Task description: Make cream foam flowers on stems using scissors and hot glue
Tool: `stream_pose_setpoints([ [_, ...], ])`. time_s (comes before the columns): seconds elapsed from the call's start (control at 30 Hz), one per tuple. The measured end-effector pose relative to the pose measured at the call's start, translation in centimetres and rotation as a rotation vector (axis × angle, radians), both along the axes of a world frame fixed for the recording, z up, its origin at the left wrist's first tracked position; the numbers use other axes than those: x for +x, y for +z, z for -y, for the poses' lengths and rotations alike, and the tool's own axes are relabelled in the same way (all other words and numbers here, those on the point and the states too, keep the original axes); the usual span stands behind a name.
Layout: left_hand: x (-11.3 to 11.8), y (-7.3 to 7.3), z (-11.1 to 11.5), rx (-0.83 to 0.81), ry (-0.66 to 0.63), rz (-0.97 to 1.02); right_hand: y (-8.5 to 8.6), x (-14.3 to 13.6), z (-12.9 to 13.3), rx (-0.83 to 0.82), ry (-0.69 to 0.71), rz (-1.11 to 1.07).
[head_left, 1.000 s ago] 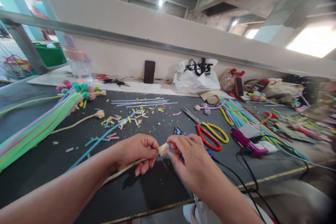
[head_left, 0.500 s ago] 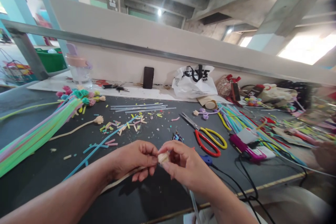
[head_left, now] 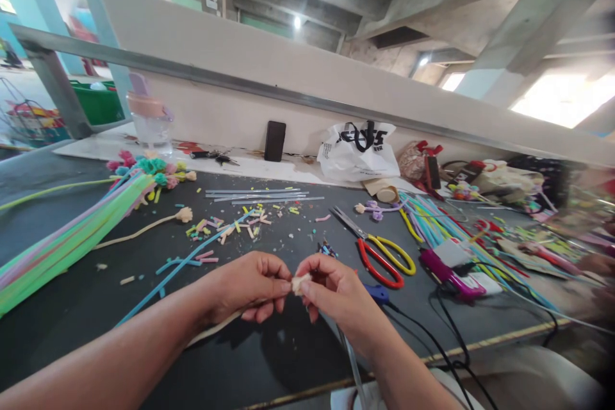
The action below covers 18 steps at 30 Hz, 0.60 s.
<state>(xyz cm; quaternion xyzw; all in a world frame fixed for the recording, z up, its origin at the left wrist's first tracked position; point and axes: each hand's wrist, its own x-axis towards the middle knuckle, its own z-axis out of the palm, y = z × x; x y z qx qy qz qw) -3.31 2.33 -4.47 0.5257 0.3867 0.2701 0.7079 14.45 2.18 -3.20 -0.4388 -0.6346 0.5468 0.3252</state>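
Observation:
Between my hands is a small cream fuzzy flower (head_left: 300,283). My right hand (head_left: 331,291) pinches the flower head from the right with thumb and fingers. My left hand (head_left: 252,282) is closed on its cream stem (head_left: 214,328), just below the head, and the stem trails down toward my left forearm. Both hands hover above the dark tabletop near its front edge. A similar cream flower (head_left: 184,214) with a long stem lies farther off to the left. Scissors (head_left: 379,259) with red and yellow handles rest beyond my right hand, beside a blue object (head_left: 378,294) with a black cable.
Cut coloured bits (head_left: 230,225) and clear rods (head_left: 259,195) are scattered ahead. A fuzzy-stem bundle (head_left: 77,237) lies left, near a water bottle (head_left: 151,122). A magenta device (head_left: 449,275) with cables sits right. Behind stand a phone (head_left: 275,141) and white bag (head_left: 355,157). Another person's hand (head_left: 598,266) shows far right.
My right fingers have shifted on the flower head, which now shows more openly between the fingertips. The view has moved slightly. Both hands keep their hold.

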Motion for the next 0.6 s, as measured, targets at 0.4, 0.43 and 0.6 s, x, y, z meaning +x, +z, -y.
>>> stream_pose_setpoints([
  [0.4,0.9,0.5,1.0,0.535,0.162,-0.279,-0.4,-0.2,-0.2,-0.046,-0.104,-0.128],
  [0.43,1.0,0.5,1.2,0.631,0.188,-0.317,-0.4,-0.3,-0.2,-0.049,-0.108,-0.135],
  [0.6,1.2,0.2,1.4,0.886,0.227,-0.376,-0.4,-0.6,0.0,-0.07,-0.101,-0.161],
])
